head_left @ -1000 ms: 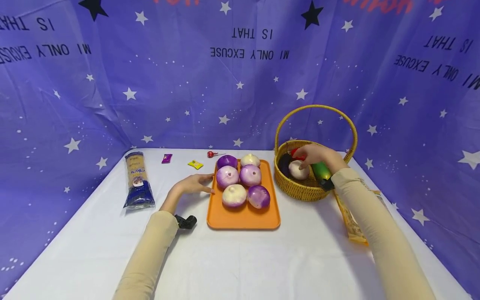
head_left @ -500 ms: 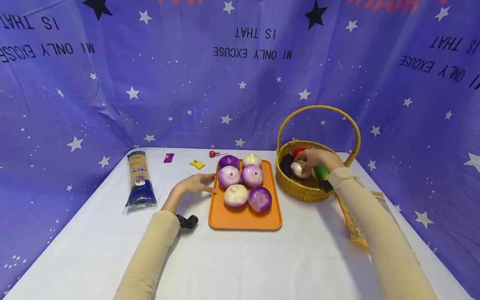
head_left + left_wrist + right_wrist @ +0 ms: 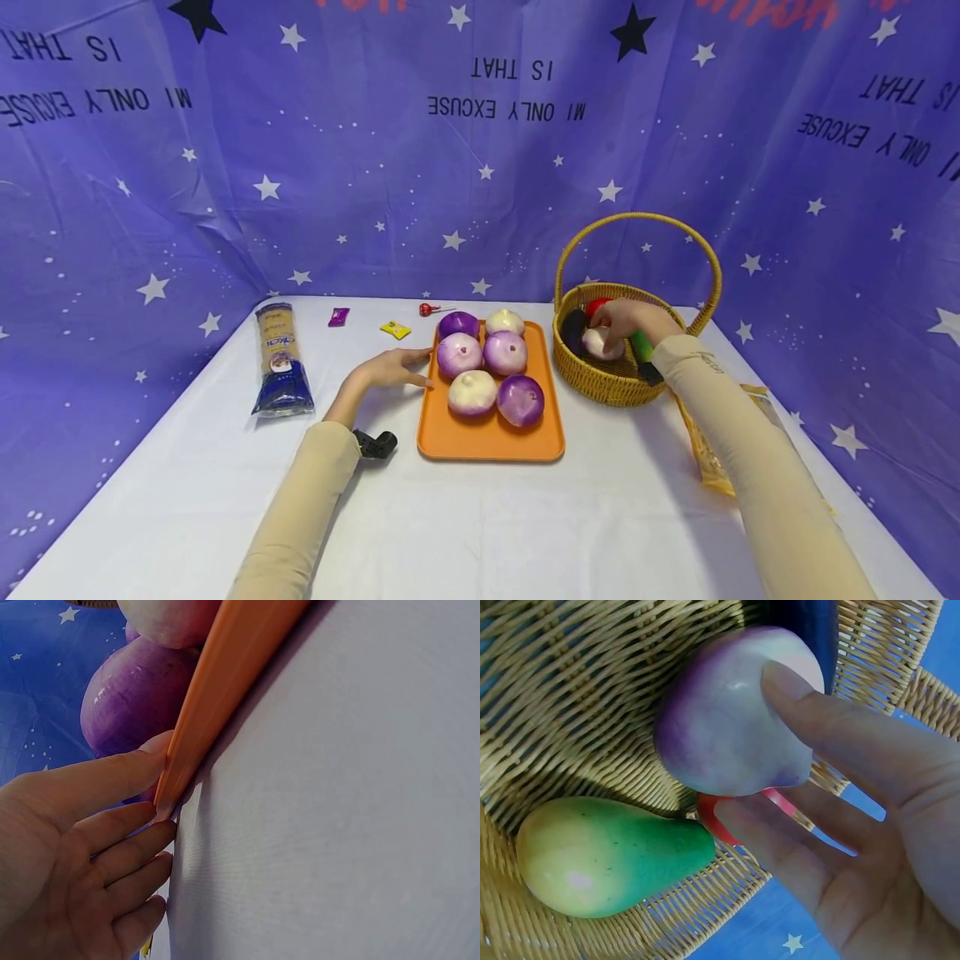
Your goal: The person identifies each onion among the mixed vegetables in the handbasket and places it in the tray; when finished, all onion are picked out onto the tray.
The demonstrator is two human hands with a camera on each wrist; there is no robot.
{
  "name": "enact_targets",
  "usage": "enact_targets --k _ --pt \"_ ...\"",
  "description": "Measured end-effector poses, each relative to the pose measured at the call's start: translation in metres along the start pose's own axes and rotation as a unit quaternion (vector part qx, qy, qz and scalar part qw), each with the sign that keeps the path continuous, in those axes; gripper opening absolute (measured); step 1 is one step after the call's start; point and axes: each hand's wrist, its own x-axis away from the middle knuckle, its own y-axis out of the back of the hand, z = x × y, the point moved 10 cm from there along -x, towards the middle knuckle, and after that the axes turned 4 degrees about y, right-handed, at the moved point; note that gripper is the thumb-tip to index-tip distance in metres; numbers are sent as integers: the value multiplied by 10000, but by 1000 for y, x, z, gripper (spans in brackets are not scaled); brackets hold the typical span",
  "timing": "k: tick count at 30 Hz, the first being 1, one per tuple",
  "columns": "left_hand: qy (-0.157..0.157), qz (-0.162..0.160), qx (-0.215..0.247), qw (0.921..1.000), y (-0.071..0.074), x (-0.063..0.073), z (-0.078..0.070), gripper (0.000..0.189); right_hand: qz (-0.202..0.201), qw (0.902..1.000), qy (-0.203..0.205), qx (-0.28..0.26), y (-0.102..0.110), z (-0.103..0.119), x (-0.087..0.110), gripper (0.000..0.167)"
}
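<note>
In the head view my right hand [image 3: 632,320] reaches into a wicker basket [image 3: 603,385]. It grips a white and purple onion [image 3: 735,712] between thumb and fingers, low among the basket's contents. Close beside this onion lie a dark, long eggplant [image 3: 573,331], a pear-shaped yellow-green fruit or vegetable [image 3: 607,856] and a partly hidden red thing [image 3: 597,307]. At the left rim of the orange tray [image 3: 487,446], my left hand [image 3: 386,368] touches the edge with thumb and fingertips, the fingers fairly straight. Several onions [image 3: 520,401] sit on that tray in rows.
A pasta packet [image 3: 281,358] lies at the far left. Behind the tray are a purple sweet [image 3: 339,317], a yellow sweet [image 3: 395,329] and a red lollipop [image 3: 427,309]. Under the right forearm lies a yellow-edged bag [image 3: 708,458]. The basket's tall handle [image 3: 637,216] arches over the opening.
The front right onion on the tray has turned, so its brown spot now shows. My right hand and its onion have lowered slightly into the basket. The left hand stays at the tray.
</note>
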Motion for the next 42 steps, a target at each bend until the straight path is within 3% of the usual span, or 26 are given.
enact_targets --k 5,16,22,28,33,42 --pt "55 -4 19 10000 0 0 1 79 -191 9998 16 -112 8 0 8 55" --pt "-63 35 -53 10000 0 1 -3 78 -1436 9887 254 -342 42 24 44 57" --pt "-22 18 -21 10000 0 2 -2 78 -2151 9738 640 -374 47 57 65 61" --pt "0 17 -49 10000 0 1 -1 79 -2825 9484 1377 -416 41 99 85 59" --pt "3 26 -34 10000 0 2 -1 78 -2962 9370 1758 -574 25 134 95 59" --pt "-64 26 -29 10000 0 2 -4 78 -2554 9347 2343 -789 -12 188 90 56"
